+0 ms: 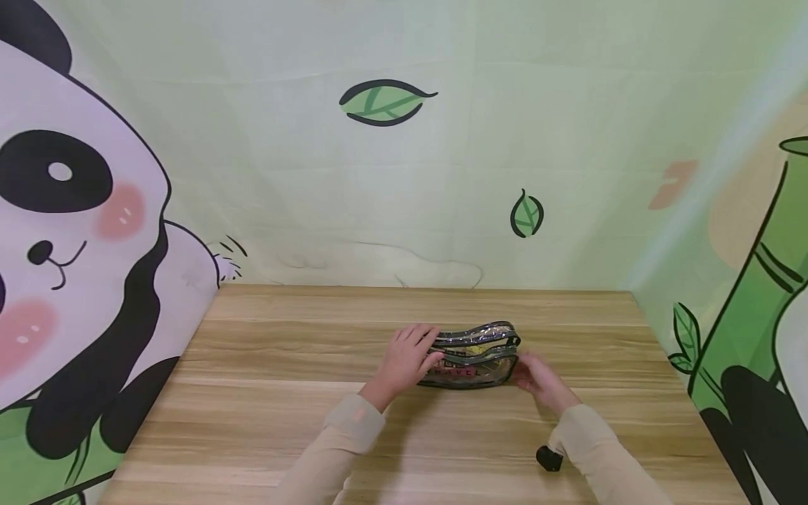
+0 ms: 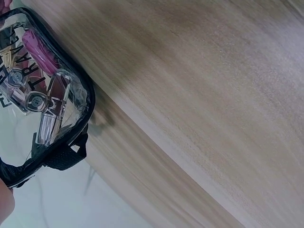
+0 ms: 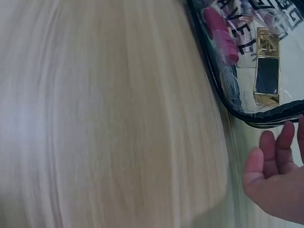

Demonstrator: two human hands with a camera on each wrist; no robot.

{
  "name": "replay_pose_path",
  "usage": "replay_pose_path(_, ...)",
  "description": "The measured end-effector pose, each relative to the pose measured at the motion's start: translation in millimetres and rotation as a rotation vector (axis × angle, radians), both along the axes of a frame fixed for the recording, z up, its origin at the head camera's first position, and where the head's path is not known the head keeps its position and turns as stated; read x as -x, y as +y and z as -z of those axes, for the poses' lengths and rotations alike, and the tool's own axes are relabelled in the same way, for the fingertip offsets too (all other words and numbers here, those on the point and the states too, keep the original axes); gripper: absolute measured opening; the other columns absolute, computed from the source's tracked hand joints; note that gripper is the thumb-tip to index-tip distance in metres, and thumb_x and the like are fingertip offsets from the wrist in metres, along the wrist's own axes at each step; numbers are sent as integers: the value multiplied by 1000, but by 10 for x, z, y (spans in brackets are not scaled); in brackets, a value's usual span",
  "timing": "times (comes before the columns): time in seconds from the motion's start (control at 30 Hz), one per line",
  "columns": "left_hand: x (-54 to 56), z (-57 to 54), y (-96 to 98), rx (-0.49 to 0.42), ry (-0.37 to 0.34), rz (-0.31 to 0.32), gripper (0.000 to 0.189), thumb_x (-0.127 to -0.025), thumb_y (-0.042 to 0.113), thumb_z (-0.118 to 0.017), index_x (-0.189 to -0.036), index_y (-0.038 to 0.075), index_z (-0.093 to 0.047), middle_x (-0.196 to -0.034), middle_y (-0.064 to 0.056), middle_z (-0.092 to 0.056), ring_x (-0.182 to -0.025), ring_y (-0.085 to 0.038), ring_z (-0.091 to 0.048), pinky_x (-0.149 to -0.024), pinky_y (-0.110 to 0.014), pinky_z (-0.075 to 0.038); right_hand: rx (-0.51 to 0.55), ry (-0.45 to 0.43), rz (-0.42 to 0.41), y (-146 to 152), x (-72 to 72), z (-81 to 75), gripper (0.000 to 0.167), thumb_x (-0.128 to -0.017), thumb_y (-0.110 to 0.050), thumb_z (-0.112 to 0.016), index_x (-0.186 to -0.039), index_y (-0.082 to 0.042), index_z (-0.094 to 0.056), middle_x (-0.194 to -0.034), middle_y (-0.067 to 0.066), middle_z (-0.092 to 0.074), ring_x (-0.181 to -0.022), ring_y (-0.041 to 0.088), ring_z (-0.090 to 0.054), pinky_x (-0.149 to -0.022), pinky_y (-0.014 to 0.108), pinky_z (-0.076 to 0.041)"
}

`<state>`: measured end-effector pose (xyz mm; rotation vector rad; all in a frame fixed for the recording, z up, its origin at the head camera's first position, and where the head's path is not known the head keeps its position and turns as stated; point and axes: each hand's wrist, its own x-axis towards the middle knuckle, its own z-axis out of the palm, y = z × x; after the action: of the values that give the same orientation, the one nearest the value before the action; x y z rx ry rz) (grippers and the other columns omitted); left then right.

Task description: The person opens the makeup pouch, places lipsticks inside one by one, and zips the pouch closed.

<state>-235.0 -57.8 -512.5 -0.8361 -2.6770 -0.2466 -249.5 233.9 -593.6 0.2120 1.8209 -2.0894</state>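
Note:
A clear plastic toiletry pouch (image 1: 473,375) with black trim and dark lettering stands on the wooden table. My left hand (image 1: 404,358) grips its left end, fingers over the top and thumb along the front. At the opposite end is my right hand (image 1: 541,382), its fingers loosely bent beside the pouch's edge and holding nothing. Through the clear wall, the right wrist view shows a pink tube (image 3: 221,35) and a gold-framed dark case (image 3: 267,76). A tube with a silvery end (image 2: 52,111) lies inside, seen in the left wrist view.
The wood-grain table (image 1: 265,379) runs back to a pale green cloth (image 1: 284,175) printed with leaves and pandas. A small black device (image 1: 549,458) sits at the right sleeve's cuff.

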Motion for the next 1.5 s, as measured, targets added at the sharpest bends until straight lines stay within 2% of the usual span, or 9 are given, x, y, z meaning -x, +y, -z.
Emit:
replay_pose_path(0.07,1,4,-2,-2,2,2,48,-90,42,-42,-127,13,-48,-124,-1,-49,-116,-18,-44,-96,-37,-37,-18,63,25,4,4,-3,13,-88,-24,-50,-82,-15,-56,-69,-7,-58,-64,7,-53,-56,21,-40)
replay_pose_path(0.13,-2,7,-3,2,1,0,48,-90,42,-42,-127,13,-48,-124,-1,-49,-116,-18,-44,-97,-37,-37,-121,71,96,-33,-12,-60,13,-88,-23,-50,-84,-13,-55,-70,-8,-57,-66,5,-52,-57,21,-41)
replay_pose_path(0.17,-5,7,-4,4,0,-1,48,-90,42,-42,-127,12,-48,-124,-1,-49,-116,-18,-44,-97,-37,-37,-126,127,103,-23,0,-41,13,-88,-24,-51,-83,-14,-57,-70,-9,-57,-65,4,-52,-54,21,-40)
replay_pose_path(0.27,-19,-4,-6,10,-10,-6,48,-90,42,-42,-127,12,-47,-124,-1,-49,-116,-18,-44,-97,-37,-36,-215,205,125,-89,-106,-259,18,-86,-21,-53,-91,-4,-58,-77,-4,-58,-71,7,-52,-60,23,-43)
replay_pose_path(0.5,-26,-7,-7,8,-16,-7,48,-90,42,-42,-128,12,-47,-125,-1,-49,-116,-18,-44,-97,-37,-36,-488,233,205,-225,-210,-603,12,-84,-6,-50,-86,4,-56,-69,-10,-49,-65,2,-45,-60,17,-40)
replay_pose_path(0.63,-20,-4,-9,-11,-8,2,48,-89,41,-43,-127,11,-47,-124,-2,-50,-116,-19,-44,-97,-38,-36,-613,282,219,-233,-218,-629,11,-84,-6,-52,-85,4,-56,-73,-4,-52,-67,2,-43,-62,16,-38)
replay_pose_path(0.87,-13,4,-10,-7,-12,4,49,-89,42,-43,-127,11,-47,-125,-2,-49,-116,-20,-44,-97,-39,-36,-731,463,252,-233,-239,-593,8,-79,-1,-54,-81,5,-58,-84,15,-57,-71,9,-48,-61,18,-41)
replay_pose_path(1.17,-10,10,-12,15,28,10,47,-89,41,-44,-126,12,-49,-123,0,-50,-115,-18,-45,-95,-37,-38,-830,514,247,-235,-251,-606,6,-76,-3,-55,-80,1,-56,-88,13,-54,-84,23,-50,-70,26,-41)
replay_pose_path(1.5,4,24,-21,39,47,23,47,-89,42,-43,-125,13,-49,-122,0,-51,-114,-17,-45,-95,-36,-38,-890,613,259,-257,-258,-626,5,-75,-3,-54,-79,1,-53,-88,13,-53,-84,25,-50,-75,35,-42)
